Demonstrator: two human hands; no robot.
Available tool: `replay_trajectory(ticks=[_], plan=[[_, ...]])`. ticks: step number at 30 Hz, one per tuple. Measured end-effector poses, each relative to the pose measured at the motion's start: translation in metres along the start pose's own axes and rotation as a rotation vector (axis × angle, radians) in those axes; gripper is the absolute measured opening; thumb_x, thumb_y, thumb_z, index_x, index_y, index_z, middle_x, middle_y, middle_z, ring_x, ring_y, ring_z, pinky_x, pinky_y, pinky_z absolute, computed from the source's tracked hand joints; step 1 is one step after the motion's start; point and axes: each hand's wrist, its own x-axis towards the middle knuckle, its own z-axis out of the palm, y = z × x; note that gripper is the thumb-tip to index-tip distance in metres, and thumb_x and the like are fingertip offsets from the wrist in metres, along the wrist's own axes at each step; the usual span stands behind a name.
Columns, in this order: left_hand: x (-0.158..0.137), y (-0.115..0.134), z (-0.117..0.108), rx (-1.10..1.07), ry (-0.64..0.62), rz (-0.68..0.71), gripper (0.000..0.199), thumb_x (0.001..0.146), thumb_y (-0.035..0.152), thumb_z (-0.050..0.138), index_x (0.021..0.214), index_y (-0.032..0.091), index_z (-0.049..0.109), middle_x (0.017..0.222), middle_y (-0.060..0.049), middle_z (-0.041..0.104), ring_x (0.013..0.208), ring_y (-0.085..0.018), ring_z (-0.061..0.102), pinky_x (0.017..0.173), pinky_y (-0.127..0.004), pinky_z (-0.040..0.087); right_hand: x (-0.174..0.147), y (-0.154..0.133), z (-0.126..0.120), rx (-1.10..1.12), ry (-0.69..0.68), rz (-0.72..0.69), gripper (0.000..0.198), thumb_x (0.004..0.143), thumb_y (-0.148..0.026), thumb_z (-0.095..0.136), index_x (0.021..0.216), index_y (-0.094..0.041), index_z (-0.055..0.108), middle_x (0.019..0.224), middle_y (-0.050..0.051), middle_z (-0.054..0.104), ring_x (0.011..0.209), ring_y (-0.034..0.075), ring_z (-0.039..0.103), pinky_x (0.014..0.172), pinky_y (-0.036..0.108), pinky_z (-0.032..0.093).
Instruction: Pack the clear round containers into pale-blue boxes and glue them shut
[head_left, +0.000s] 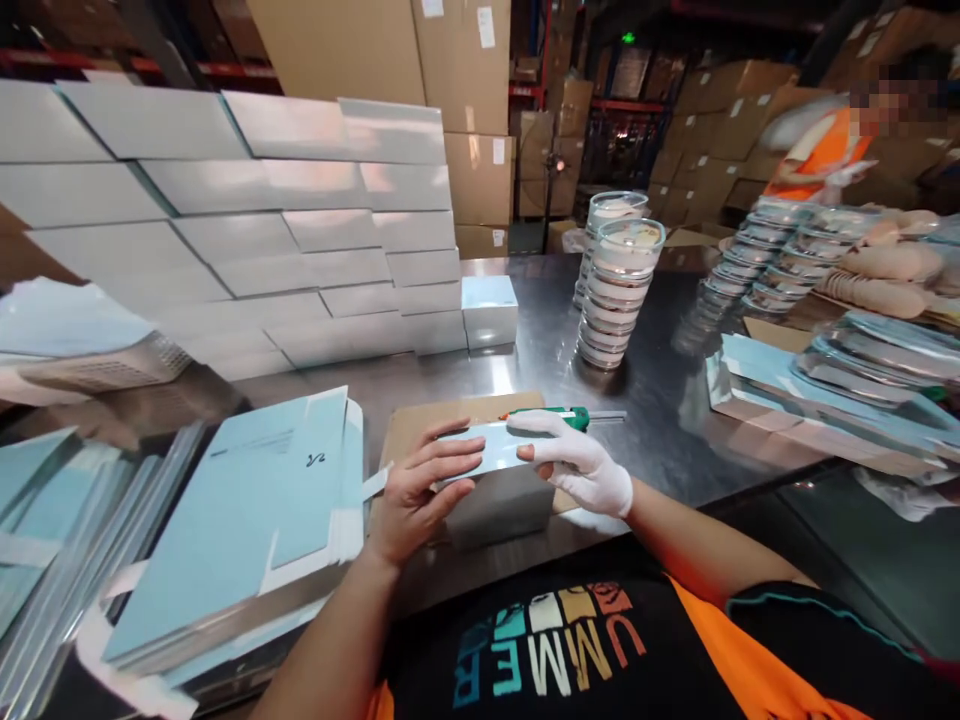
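A small light-blue and white carton box (504, 500) stands on a piece of brown cardboard (405, 425) in front of me. My left hand (427, 490), bare, grips the box's left end, fingers stretched over the blue top and thumb along the near edge. On the other end sits my right hand (581, 465), in a white glove with some fingertips bare, its fingers bent over the top edge. A green tool (576, 416) with a thin grey shaft lies just behind the box, partly hidden by the gloved hand.
A wall of stacked white boxes (322, 240) rises at back left, with one box (491, 312) at its end. Flat blue cartons (247, 470) lie left. Stacks of clear-lidded round containers (615, 300) stand back right. Beyond the right side, a person in an orange vest (825, 160) works.
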Motion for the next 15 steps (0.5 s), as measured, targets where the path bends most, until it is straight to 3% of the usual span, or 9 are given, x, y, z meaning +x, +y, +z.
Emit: replay_trajectory(ticks=[1,3,5,7,9,12,15], plan=[[-0.002,0.0,0.0,0.001,-0.005,-0.003,0.027,0.105,0.024,0.073,0.131,0.03,0.079,0.127,-0.008,0.082,0.141,-0.03,0.067,0.115,-0.051,0.06,-0.003,0.005,0.003,0.001,0.018,0.041,0.047,0.105,-0.053,0.069,0.145,-0.028,0.07,0.166,0.016,0.055,0.159,0.033,0.048,0.133,0.057,0.034],[-0.01,-0.002,0.001,-0.006,-0.005,-0.034,0.031,0.107,0.033,0.072,0.138,0.033,0.076,0.134,-0.008,0.08,0.147,-0.029,0.063,0.12,-0.05,0.056,-0.013,0.016,0.013,0.008,0.044,0.171,0.087,0.087,-0.055,0.088,0.161,-0.024,0.054,0.167,0.02,0.051,0.16,0.037,0.044,0.133,0.056,0.035],[-0.023,-0.006,0.003,-0.021,0.035,-0.13,0.053,0.105,0.049,0.072,0.155,0.035,0.064,0.153,-0.012,0.069,0.156,-0.032,0.054,0.128,-0.054,0.048,-0.021,0.027,0.022,0.028,0.031,0.324,0.116,0.067,-0.047,0.1,0.165,-0.019,0.045,0.156,0.022,0.058,0.151,0.041,0.053,0.127,0.055,0.044],[-0.039,-0.012,0.004,-0.041,0.116,-0.244,0.081,0.101,0.063,0.073,0.171,0.036,0.043,0.172,-0.016,0.049,0.164,-0.035,0.042,0.135,-0.058,0.039,-0.022,0.035,0.025,0.101,0.047,0.43,0.109,0.063,-0.04,0.098,0.159,-0.017,0.05,0.142,0.02,0.067,0.132,0.039,0.065,0.116,0.053,0.054],[-0.055,-0.017,0.002,-0.057,0.21,-0.323,0.091,0.097,0.067,0.075,0.174,0.041,0.034,0.179,-0.015,0.038,0.166,-0.037,0.038,0.135,-0.061,0.037,-0.008,0.044,0.017,0.215,0.217,0.48,0.094,0.066,-0.039,0.094,0.148,-0.019,0.054,0.125,0.014,0.072,0.111,0.032,0.072,0.102,0.048,0.061],[-0.071,-0.014,-0.013,-0.06,0.348,-0.465,0.081,0.093,0.069,0.079,0.164,0.049,0.047,0.172,-0.01,0.051,0.157,-0.039,0.051,0.127,-0.063,0.048,0.048,0.061,-0.023,0.29,0.649,0.553,0.076,0.068,-0.044,0.09,0.132,-0.02,0.054,0.102,0.005,0.071,0.085,0.021,0.069,0.079,0.035,0.06],[-0.074,-0.002,-0.038,-0.029,0.53,-0.653,0.082,0.077,0.08,0.087,0.147,0.046,0.063,0.157,-0.011,0.066,0.144,-0.045,0.063,0.115,-0.07,0.056,0.13,0.088,-0.08,0.232,0.802,0.538,0.061,0.084,-0.045,0.079,0.131,-0.02,0.05,0.105,0.003,0.069,0.086,0.015,0.064,0.077,0.027,0.056]])
